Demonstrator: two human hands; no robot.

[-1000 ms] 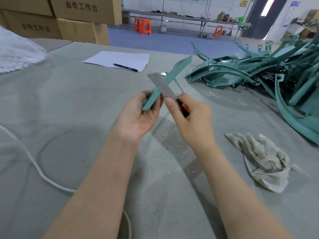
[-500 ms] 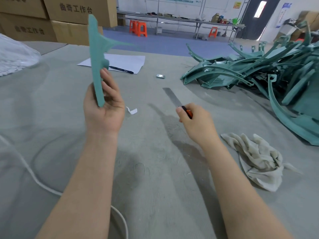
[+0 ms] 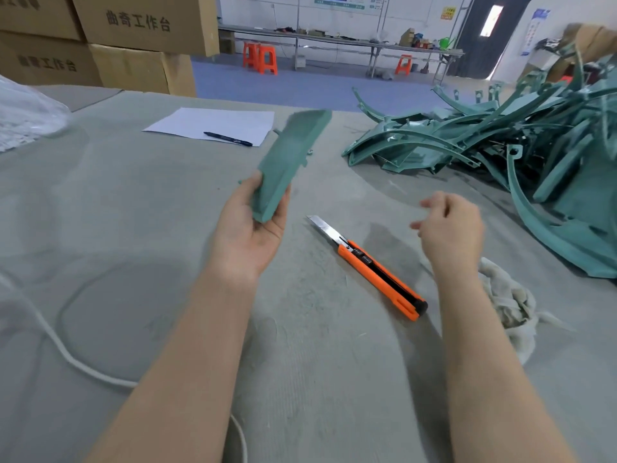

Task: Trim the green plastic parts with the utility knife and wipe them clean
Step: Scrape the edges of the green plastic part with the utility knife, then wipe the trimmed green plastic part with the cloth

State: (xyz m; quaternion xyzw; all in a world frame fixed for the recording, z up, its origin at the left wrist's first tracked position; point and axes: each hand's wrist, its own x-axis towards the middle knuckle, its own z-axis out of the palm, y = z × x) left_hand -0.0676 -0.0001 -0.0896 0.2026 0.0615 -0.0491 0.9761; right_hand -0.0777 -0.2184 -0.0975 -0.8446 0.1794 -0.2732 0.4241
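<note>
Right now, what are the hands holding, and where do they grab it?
The left hand grips the green plastic part by its near end. The right hand holds nothing.

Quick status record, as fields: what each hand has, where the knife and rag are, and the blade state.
left hand: grips the near end of one green plastic part, held off the table
right hand: empty, fingers loosely curled, above the table
utility knife: lying on the table between the hands, untouched
blade: extended, tip pointing away
rag: crumpled, right of the knife
pile of green parts: far right
</note>
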